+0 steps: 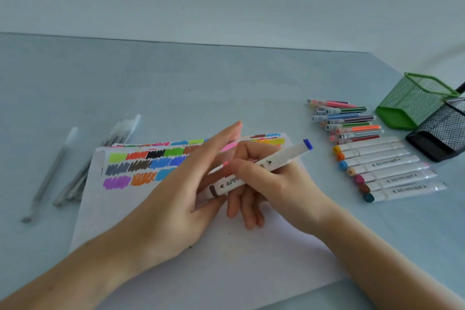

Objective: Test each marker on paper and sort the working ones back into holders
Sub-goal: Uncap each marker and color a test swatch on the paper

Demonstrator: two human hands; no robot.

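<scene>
Over the white paper sheet (191, 254) with its colour swatches, your right hand (274, 184) and left hand (181, 199) both grip the white blue-capped marker (261, 167), while the green mesh holder (415, 100) lies tipped far right of the sheet on the tabletop (201, 88).

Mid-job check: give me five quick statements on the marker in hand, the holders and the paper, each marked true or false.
1. Both hands hold one white marker over the paper. True.
2. The marker's upper end cap is red. False: it is blue.
3. The green holder lies tipped over beside the black holder. True.
4. The paper is blank. False: colour swatches fill its far end.
5. The row of white markers stands in the green holder. False: they lie on the table.
</scene>
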